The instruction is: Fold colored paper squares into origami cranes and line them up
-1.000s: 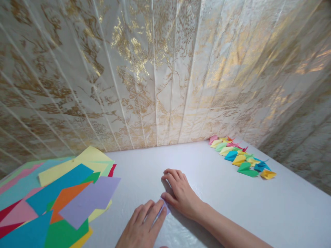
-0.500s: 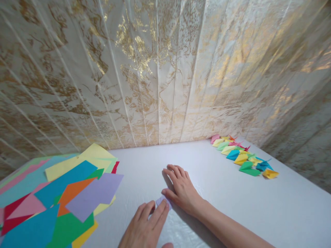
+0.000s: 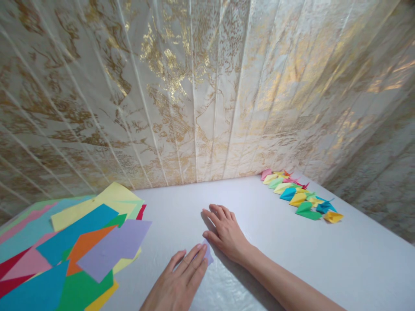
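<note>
A small folded piece of purple paper lies on the white table, mostly covered by fingers. My left hand rests palm down with its fingers stretched out flat, pressing on the paper from the left. Just right of the paper is my right hand, lying on the table with fingers spread and nothing held. Its thumb tip is at the paper's upper edge; whether it touches cannot be made out. The paper's folds are hidden under my left fingers.
Loose coloured paper sheets overlap on the left, a purple sheet on top. Folded paper figures stand in rows at the back right, among them a green one and a yellow one. A gold-patterned curtain hangs behind the table.
My left fingers have straightened and now lie flatter over the purple paper, covering its left part. My right hand has barely moved. The whole view has shifted slightly.
</note>
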